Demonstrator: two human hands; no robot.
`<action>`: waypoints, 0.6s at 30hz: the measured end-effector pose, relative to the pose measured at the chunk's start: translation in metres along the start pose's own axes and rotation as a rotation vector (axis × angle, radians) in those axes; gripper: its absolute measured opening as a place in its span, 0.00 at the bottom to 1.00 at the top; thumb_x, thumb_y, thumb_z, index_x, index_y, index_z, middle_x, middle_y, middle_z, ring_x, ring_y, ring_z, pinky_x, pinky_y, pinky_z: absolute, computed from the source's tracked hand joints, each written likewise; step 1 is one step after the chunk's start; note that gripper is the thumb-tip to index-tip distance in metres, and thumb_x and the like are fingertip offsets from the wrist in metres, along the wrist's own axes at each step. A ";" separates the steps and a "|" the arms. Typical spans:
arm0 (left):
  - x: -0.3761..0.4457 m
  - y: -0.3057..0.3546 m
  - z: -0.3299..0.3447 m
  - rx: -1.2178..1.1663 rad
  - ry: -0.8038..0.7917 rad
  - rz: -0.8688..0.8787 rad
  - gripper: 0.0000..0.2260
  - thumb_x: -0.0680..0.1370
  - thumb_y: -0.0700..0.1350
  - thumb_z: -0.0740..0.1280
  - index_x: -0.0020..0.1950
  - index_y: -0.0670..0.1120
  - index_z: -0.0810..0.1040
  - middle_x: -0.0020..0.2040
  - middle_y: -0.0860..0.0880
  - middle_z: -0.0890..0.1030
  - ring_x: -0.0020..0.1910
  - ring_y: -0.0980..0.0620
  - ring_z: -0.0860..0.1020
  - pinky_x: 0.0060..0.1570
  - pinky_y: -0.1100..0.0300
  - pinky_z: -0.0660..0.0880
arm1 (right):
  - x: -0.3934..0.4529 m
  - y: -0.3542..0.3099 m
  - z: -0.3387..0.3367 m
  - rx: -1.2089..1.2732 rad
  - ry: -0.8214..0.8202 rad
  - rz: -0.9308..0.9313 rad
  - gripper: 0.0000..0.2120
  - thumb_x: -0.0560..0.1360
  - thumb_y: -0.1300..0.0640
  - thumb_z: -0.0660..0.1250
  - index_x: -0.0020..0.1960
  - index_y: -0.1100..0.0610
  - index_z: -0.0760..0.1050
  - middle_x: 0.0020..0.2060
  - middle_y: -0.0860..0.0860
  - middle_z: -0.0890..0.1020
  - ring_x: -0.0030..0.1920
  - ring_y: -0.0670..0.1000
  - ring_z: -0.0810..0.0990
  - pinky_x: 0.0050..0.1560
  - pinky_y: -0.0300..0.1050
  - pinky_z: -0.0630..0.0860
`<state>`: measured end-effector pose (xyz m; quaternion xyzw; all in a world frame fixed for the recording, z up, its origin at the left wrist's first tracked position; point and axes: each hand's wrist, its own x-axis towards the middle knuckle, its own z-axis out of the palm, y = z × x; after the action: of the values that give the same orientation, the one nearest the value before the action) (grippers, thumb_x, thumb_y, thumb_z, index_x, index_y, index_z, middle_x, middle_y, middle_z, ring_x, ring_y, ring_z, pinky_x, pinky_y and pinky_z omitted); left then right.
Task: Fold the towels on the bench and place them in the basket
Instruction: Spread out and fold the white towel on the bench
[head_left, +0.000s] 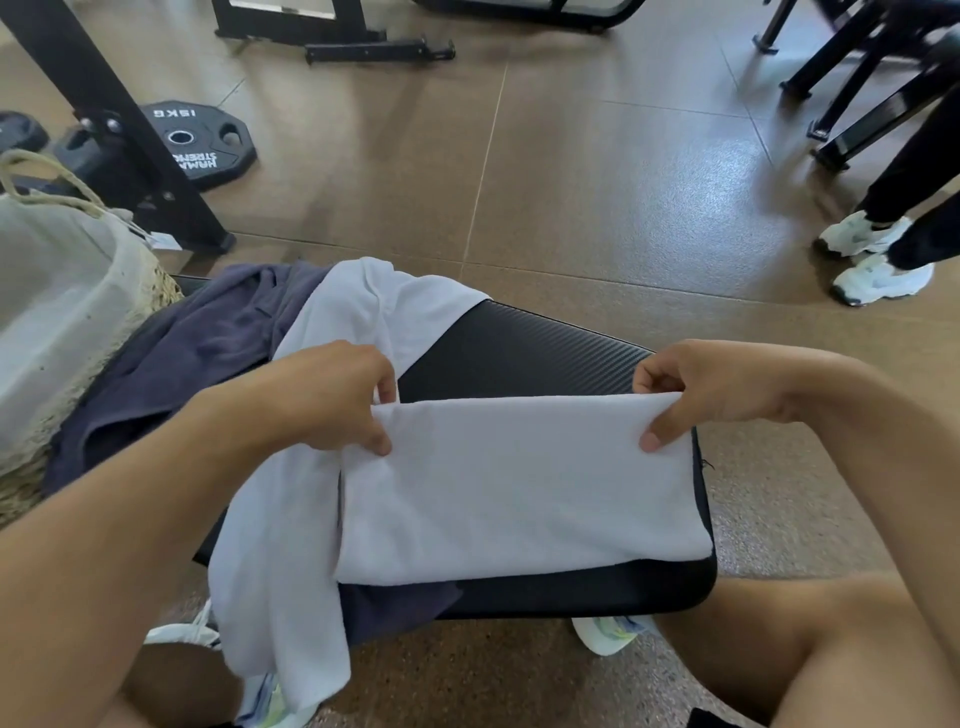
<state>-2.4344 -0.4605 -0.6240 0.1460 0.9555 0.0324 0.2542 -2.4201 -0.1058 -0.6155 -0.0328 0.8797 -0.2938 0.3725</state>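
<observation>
White towel (519, 488) folded flat on black bench (530, 353); basket (78, 322) left.

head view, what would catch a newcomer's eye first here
The folded white towel lies on the black bench at the centre, its far corners pinched by the left hand and the right hand. To its left a second white towel hangs off the bench over a dark blue towel, beside the lined woven basket at the left edge.

A folded towel (519, 488) is lying on the surface (524, 353) — two loose towels (208, 343) are lying to its left, the basket (67, 312) is standing farther left, a weight plate (200, 143) is lying behind on the floor (571, 182).
</observation>
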 end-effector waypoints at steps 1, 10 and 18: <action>-0.002 -0.001 -0.003 -0.019 0.005 0.011 0.14 0.69 0.57 0.78 0.49 0.56 0.80 0.44 0.58 0.78 0.46 0.54 0.76 0.44 0.58 0.73 | -0.004 0.000 -0.002 0.040 -0.006 -0.009 0.15 0.65 0.60 0.83 0.45 0.57 0.80 0.41 0.53 0.85 0.41 0.48 0.81 0.46 0.48 0.72; -0.024 -0.016 -0.036 -0.537 0.418 0.144 0.16 0.68 0.44 0.81 0.33 0.46 0.73 0.31 0.51 0.75 0.31 0.56 0.70 0.34 0.65 0.67 | -0.016 -0.002 -0.011 0.381 0.366 -0.300 0.17 0.66 0.65 0.80 0.36 0.58 0.72 0.33 0.47 0.78 0.36 0.46 0.74 0.40 0.41 0.68; -0.015 -0.006 -0.010 -0.061 0.793 0.523 0.18 0.66 0.41 0.75 0.37 0.54 0.66 0.42 0.52 0.76 0.42 0.47 0.74 0.42 0.52 0.71 | 0.002 0.013 -0.016 -0.086 0.688 -0.338 0.22 0.64 0.68 0.79 0.36 0.47 0.70 0.47 0.41 0.85 0.49 0.51 0.81 0.49 0.43 0.75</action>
<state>-2.4288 -0.4708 -0.6089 0.3505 0.9087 0.1766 -0.1425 -2.4300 -0.0872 -0.6148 -0.0926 0.9470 -0.3077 0.0003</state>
